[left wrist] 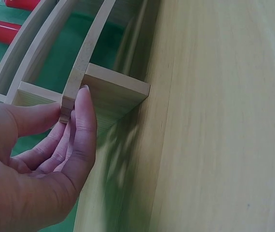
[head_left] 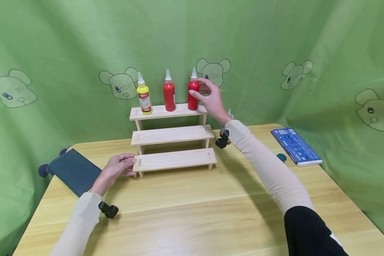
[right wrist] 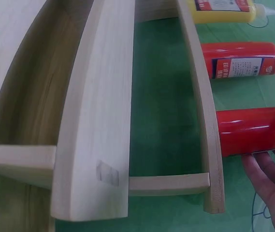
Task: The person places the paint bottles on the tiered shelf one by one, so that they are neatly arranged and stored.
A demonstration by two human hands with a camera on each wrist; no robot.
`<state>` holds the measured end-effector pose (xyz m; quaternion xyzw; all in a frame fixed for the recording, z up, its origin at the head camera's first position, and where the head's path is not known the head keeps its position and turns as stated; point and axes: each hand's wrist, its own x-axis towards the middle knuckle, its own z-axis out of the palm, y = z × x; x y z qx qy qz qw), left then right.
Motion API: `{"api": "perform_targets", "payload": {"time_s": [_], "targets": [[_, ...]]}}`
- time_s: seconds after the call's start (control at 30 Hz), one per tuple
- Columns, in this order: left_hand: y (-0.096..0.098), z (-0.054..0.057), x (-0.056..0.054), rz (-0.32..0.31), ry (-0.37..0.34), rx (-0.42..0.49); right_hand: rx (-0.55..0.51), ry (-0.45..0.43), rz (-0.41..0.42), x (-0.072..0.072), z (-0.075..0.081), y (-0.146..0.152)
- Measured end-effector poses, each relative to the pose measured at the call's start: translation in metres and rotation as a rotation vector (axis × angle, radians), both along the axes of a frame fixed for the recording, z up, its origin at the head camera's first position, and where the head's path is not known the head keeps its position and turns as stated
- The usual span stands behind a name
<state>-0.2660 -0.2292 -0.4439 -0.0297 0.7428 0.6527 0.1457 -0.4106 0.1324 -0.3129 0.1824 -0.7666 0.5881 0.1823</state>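
Observation:
A three-step wooden rack [head_left: 172, 137] stands on the table. On its top step is a row of squeeze bottles with pointed white nozzles: a yellow bottle [head_left: 145, 101] at the left, a red bottle [head_left: 169, 96] in the middle and another red bottle [head_left: 193, 97] at the right end. My right hand [head_left: 212, 101] holds this right-end red bottle between thumb and fingers; it stands upright. My left hand [head_left: 116, 169] pinches the left end of the lowest step [left wrist: 77, 79], thumb on one face and fingers on the other.
A dark notebook [head_left: 75, 172] lies at the table's left edge. To the right are a blue flat pack [head_left: 296, 145] and a small dark green round thing [head_left: 281, 157]. Another bottle [head_left: 229, 114] is partly hidden behind my right wrist. A green curtain [head_left: 243, 35] hangs behind the table.

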Motion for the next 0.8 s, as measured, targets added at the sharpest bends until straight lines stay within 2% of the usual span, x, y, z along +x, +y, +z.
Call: {"api": "perform_targets", "payload": {"time_s": [0.2, 0.53, 0.8], "targets": [[0.001, 0.0003, -0.0002, 0.006, -0.003, 0.011, 0.005, -0.019, 0.021, 0.007, 0.0038, -0.0044], [0.0006, -0.0001, -0.0006, 0.016, -0.006, 0.018, 0.005, -0.024, 0.018, -0.0013, -0.0038, -0.0005], [0.0002, -0.0021, -0.0013, 0.013, -0.002, 0.015, 0.037, -0.049, 0.019, 0.0028, 0.0008, 0.0019]]}}
